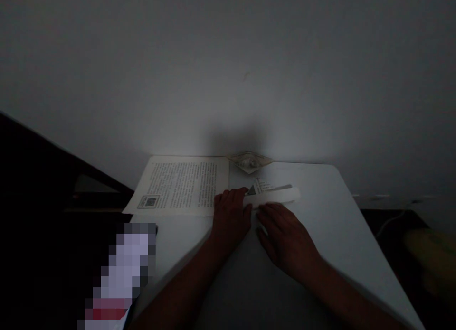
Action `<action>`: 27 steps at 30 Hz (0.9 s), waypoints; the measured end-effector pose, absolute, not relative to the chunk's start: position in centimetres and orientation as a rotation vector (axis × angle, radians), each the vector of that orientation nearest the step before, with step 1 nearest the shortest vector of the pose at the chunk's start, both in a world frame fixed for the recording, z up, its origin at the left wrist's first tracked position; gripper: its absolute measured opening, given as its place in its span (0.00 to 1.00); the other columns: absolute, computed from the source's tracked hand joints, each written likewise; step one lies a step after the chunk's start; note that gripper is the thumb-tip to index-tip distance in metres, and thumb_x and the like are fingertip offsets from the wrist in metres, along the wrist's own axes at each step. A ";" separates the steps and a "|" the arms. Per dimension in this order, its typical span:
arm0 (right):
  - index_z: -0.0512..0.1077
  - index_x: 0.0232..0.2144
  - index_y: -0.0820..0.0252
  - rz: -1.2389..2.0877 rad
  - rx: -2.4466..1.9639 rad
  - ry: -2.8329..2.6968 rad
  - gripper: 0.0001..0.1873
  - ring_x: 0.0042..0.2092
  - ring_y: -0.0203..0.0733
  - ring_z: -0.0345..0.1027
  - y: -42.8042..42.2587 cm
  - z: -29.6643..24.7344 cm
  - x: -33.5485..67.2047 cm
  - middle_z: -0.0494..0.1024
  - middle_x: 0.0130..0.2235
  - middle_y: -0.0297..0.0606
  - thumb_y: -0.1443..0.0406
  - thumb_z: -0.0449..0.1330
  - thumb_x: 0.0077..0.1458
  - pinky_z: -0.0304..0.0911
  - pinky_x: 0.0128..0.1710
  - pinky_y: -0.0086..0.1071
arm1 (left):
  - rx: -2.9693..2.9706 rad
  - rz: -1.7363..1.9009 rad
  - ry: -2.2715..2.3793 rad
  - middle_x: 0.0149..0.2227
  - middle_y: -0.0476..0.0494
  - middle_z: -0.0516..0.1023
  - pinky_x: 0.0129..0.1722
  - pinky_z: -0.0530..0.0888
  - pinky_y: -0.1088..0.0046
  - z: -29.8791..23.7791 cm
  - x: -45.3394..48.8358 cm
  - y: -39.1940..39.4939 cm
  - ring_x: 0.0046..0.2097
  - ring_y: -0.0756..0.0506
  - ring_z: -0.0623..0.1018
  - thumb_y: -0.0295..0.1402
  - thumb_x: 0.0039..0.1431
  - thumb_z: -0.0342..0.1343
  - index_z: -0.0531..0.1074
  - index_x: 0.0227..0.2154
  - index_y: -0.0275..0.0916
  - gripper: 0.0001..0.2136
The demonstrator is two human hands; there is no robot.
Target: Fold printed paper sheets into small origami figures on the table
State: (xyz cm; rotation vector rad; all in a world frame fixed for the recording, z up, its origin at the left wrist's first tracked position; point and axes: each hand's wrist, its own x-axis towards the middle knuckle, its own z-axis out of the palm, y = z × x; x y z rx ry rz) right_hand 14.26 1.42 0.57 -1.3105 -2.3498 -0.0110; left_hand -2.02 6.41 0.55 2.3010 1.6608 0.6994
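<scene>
A partly folded printed paper (272, 196) lies on the white table, with a pale strip along its near side and a printed peak behind it. My left hand (233, 213) holds its left end, fingers closed over it and thumb at the near edge. On the right, my right hand (287, 235) touches the strip's near edge with its fingertips. Its fingers are stretched out, and the thumb stands apart below them. The underside of the paper is hidden.
A printed sheet (181, 185) lies flat at the table's back left. Against the wall sits a folded paper piece (250, 163), pointed at both ends. A pixelated bright object (124, 268) is at the left edge of the white table (342, 235).
</scene>
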 end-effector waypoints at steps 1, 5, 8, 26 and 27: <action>0.71 0.48 0.64 -0.017 -1.322 -2.352 0.17 0.54 0.54 0.64 1.4 0.6 14.2 0.73 0.51 0.49 0.66 0.56 0.56 0.62 0.54 0.51 | 2.302 0.701 1.659 0.44 0.42 0.74 0.48 0.62 0.60 0.5 -2.0 6.4 0.46 0.41 0.70 0.31 0.57 0.53 0.65 0.48 0.38 0.15; 0.72 0.47 0.65 -0.022 -1.349 -2.359 0.17 0.53 0.54 0.64 1.4 0.6 14.1 0.74 0.51 0.48 0.66 0.56 0.55 0.62 0.55 0.50 | 2.308 0.713 1.655 0.44 0.42 0.74 0.48 0.62 0.60 0.5 -2.0 6.4 0.46 0.41 0.70 0.31 0.57 0.53 0.65 0.48 0.38 0.15; 0.72 0.47 0.65 -0.021 -1.359 -2.362 0.17 0.53 0.53 0.64 1.4 0.8 14.1 0.74 0.51 0.47 0.65 0.56 0.56 0.61 0.56 0.49 | 2.309 0.714 1.660 0.44 0.42 0.74 0.48 0.62 0.60 0.6 -2.0 6.3 0.46 0.41 0.70 0.30 0.57 0.52 0.65 0.48 0.37 0.15; 0.69 0.47 0.66 0.000 -1.467 -2.380 0.18 0.51 0.55 0.65 1.8 1.4 14.8 0.72 0.51 0.50 0.64 0.57 0.55 0.60 0.55 0.50 | 2.431 1.066 1.559 0.47 0.39 0.72 0.49 0.64 0.61 0.8 -1.8 4.6 0.49 0.41 0.69 0.27 0.57 0.53 0.69 0.45 0.37 0.12; 0.68 0.47 0.67 0.018 -1.477 -2.360 0.18 0.52 0.55 0.64 1.8 1.5 14.8 0.71 0.51 0.52 0.65 0.57 0.54 0.61 0.54 0.50 | 2.473 1.077 1.537 0.48 0.38 0.72 0.49 0.65 0.61 0.9 -1.6 4.3 0.49 0.41 0.69 0.27 0.57 0.52 0.69 0.45 0.36 0.12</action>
